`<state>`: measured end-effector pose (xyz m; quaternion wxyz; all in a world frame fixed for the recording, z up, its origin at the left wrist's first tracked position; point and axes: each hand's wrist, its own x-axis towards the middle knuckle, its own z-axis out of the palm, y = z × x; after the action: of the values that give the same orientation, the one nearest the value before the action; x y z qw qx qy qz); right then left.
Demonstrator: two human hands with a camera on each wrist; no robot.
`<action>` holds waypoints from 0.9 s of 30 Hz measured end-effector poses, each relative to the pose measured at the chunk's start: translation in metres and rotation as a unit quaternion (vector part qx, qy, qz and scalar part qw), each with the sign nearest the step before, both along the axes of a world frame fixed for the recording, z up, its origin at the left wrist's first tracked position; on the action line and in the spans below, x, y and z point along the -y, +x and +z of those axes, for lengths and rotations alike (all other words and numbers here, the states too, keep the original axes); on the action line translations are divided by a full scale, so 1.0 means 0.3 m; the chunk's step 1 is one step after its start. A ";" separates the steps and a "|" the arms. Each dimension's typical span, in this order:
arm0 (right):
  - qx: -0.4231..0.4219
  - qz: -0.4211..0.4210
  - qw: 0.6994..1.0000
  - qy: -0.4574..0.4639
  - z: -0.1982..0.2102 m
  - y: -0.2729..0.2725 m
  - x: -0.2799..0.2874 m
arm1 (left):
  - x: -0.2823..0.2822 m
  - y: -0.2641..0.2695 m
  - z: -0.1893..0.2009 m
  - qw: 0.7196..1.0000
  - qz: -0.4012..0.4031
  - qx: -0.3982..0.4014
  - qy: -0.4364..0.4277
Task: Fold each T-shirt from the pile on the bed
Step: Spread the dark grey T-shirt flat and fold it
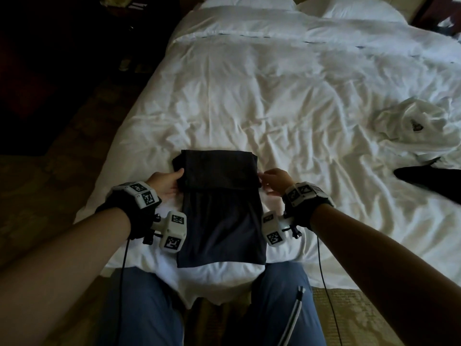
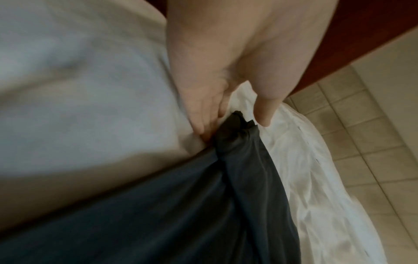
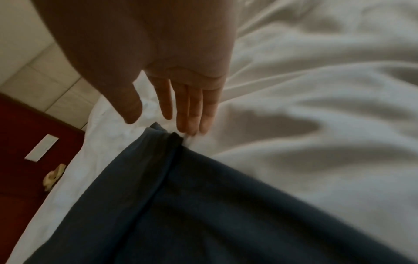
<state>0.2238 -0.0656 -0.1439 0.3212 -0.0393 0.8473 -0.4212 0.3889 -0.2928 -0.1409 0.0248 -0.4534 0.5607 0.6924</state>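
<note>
White bed (image 1: 274,101), rumpled duvet running far ahead to two pillows (image 1: 349,8) at the head end; wide bare stretch of wrinkled cover ahead of the shirt and to its right. Left edge of bed slanting down toward the near corner, dark floor (image 1: 37,171) beyond it (tiled, per the wrist views). Near edge draped against blue trouser legs (image 1: 139,308).

Dark T-shirt (image 1: 222,208) lying flat near the foot of the bed, just left of centre, narrowed to a long strip with its far part doubled back over itself; the doubled flap's edge crossing the strip between the two hands, bottom hem close to the near edge of the bed. Some white cover showing between strip and left bed edge.

Crumpled white T-shirt (image 1: 414,123) with a small dark print well off to the right, a dark garment (image 1: 429,181) just below it, partly cut by the frame.

Left hand (image 1: 166,183) at the left end of the flap, thumb on top of the cloth; in the left wrist view fingers (image 2: 199,114) tucked down beside the bunched corner, thumb hovering over it (a light pinch on the corner). Right hand (image 1: 275,182) at the right end of the flap, released: fingers (image 3: 192,114) straight, tips on the duvet just beside the fold's corner, thumb apart.
</note>
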 end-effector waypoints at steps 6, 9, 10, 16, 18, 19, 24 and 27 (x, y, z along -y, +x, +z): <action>0.082 -0.071 0.991 -0.074 -0.087 -0.113 0.095 | 0.060 -0.107 -0.026 0.997 0.015 -0.013 0.075; 0.134 -0.093 0.982 -0.096 -0.118 -0.163 0.135 | 0.086 -0.166 -0.035 0.995 0.000 0.004 0.100; 0.149 -0.090 0.980 -0.098 -0.137 -0.184 0.146 | 0.093 -0.182 -0.038 0.995 -0.001 0.012 0.100; 0.186 -0.063 0.977 -0.083 -0.118 -0.240 0.206 | 0.142 -0.253 -0.033 0.998 -0.002 0.022 0.058; 0.158 -0.066 0.979 -0.115 -0.071 -0.247 0.230 | 0.159 -0.276 -0.009 0.999 0.011 0.002 0.047; 0.129 -0.068 0.981 -0.131 -0.052 -0.259 0.244 | 0.168 -0.289 0.006 0.999 0.022 -0.012 0.034; 0.068 -0.078 0.975 -0.198 0.058 -0.295 0.273 | 0.187 -0.313 0.083 0.993 0.039 -0.103 -0.031; 0.064 -0.077 0.974 -0.202 0.105 -0.278 0.244 | 0.184 -0.284 0.121 0.990 -0.002 -0.119 -0.076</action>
<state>0.1404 -0.1388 -0.1123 0.3265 -0.0107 0.7231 -0.6086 0.3037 -0.3480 -0.1046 -0.0750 -0.3670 0.6118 0.6966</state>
